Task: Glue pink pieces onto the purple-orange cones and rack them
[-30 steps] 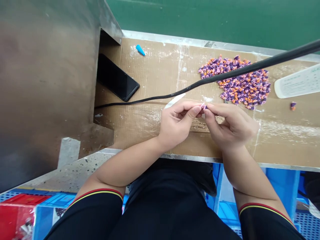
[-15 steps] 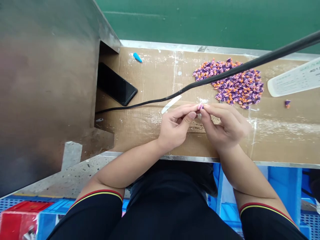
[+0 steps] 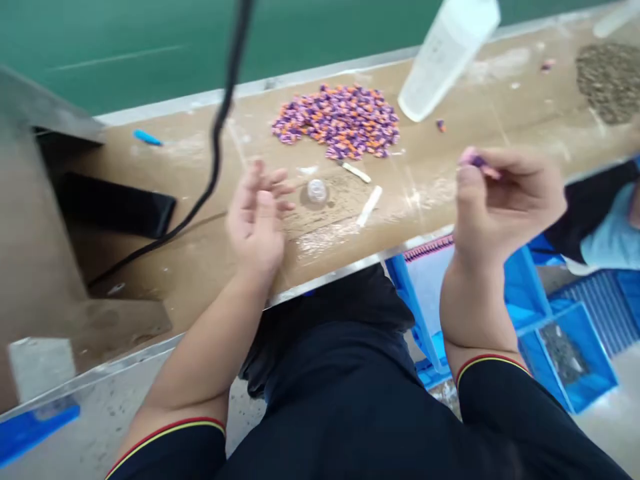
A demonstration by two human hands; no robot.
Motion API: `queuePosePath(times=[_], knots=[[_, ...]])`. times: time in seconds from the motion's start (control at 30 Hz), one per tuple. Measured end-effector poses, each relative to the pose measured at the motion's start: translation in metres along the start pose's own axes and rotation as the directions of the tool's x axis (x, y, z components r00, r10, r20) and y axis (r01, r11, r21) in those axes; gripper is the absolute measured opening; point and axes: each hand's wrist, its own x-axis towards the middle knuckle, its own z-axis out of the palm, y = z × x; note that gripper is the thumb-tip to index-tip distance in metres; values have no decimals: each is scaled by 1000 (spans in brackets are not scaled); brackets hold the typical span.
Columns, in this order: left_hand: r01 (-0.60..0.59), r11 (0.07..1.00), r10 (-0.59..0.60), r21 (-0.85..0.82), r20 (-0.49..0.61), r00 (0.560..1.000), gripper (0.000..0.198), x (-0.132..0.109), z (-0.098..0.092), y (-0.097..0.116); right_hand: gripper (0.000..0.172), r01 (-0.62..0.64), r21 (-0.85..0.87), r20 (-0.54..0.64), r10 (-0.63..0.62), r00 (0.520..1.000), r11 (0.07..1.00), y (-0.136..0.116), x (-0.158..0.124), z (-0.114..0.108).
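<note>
My right hand (image 3: 505, 200) is raised at the right, its thumb and fingertips pinching a small pink and purple piece (image 3: 477, 161). Over the cardboard-covered bench, my left hand (image 3: 260, 220) has its fingers apart and holds nothing. A pile of small purple, pink and orange pieces (image 3: 345, 120) lies beyond and between the hands. Just right of my left hand sits a small clear round object (image 3: 317, 191). Two pale strips, one (image 3: 356, 172) near the pile and one (image 3: 369, 206) closer to the bench's front edge, lie beside it.
A black cable (image 3: 219, 127) crosses the left side near a dark phone (image 3: 117, 203) and a metal housing (image 3: 35, 233). A translucent container (image 3: 440, 60) stands behind. Brown granules (image 3: 610, 80) are at far right, a blue cone (image 3: 147, 138) at left. Another person's sleeve (image 3: 610, 227) shows at right.
My hands have parted: the right moved right with a small piece, the left opened. The view has swung to the right, uncovering the clear round object and more of the bench.
</note>
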Motion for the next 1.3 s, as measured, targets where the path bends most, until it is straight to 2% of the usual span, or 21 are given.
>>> queuePosePath(times=[0.07,0.13,0.17,0.2,0.23,0.3,0.33,0.4,0.5,0.63,0.73,0.87,1.0,1.13,1.3], knots=[[-26,999,28,23,-83,996,59,3,3,10,20,-98,20,-163,100,982,995,39,-29,-64],[-15,995,29,102,-138,990,60,6,9,16,27,-305,-7,-229,295,928,952,73,-75,-121],[-6,989,29,146,-159,987,59,9,12,18,34,-427,-13,-239,412,880,904,84,-101,-144],[2,982,32,189,-176,984,58,12,16,18,41,-566,-4,-226,551,803,824,92,-128,-160],[-17,975,70,223,-232,970,56,15,19,17,47,-707,-2,-177,695,697,708,95,-154,-171],[-36,956,132,292,-316,940,51,22,27,12,53,-893,-81,-4,896,445,443,91,-198,-178],[-60,946,185,318,-379,907,48,25,30,9,52,-923,-116,55,930,363,367,87,-215,-175],[-73,922,231,381,-387,893,47,30,36,5,41,-944,-178,139,956,256,279,79,-237,-165],[-53,881,237,469,-341,910,51,31,43,5,16,-936,-263,237,956,172,234,76,-248,-148],[-12,829,251,559,-352,902,54,30,51,8,11,-894,-379,372,924,90,240,84,-242,-129],[-11,805,265,593,-342,902,53,30,54,8,13,-844,-458,449,892,49,277,92,-235,-117],[9,790,257,613,-345,903,54,31,53,6,21,-754,-549,522,853,27,360,99,-226,-106],[8,778,269,628,-343,900,54,33,48,2,18,-664,-614,582,813,-14,428,103,-220,-100],[21,783,268,622,-368,890,50,35,46,-1,22,-586,-649,611,791,-21,486,103,-217,-96],[52,733,277,678,-367,888,53,36,47,-2,24,-516,-676,624,781,-23,526,103,-215,-93]])
